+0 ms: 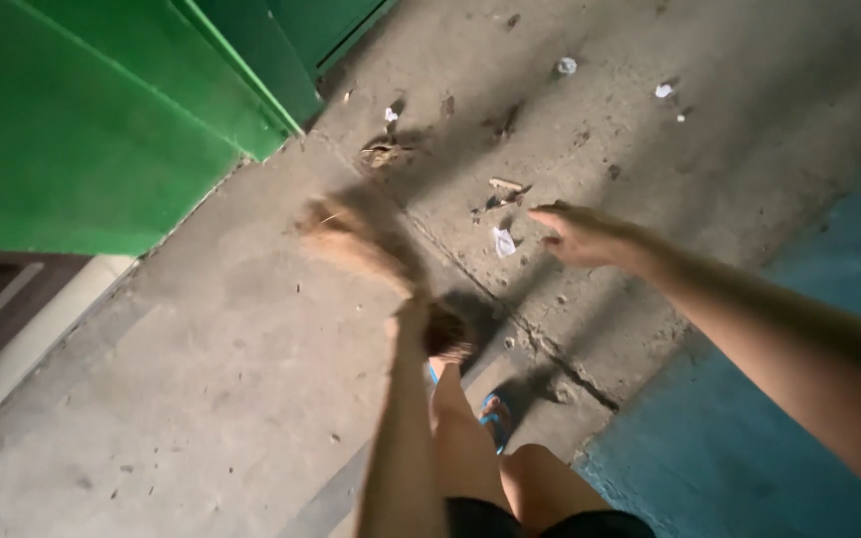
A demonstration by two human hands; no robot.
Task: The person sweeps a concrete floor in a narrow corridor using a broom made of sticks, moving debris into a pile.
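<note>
**Concrete floor, broom in motion**

Head view: grey concrete floor (201, 399), scattered litter (503, 242). Left hand (413, 311) closed around blurred straw broom (356, 244), bristles low over floor. Right hand (580, 234) spread open, empty, above litter. Green door (82, 120) at left.

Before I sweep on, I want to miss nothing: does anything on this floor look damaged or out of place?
Yes. A crack runs across the concrete floor, and litter lies around it: white paper scraps, bits of wood and a small debris pile near the green door. The left hand holds a blurred broom.
</note>
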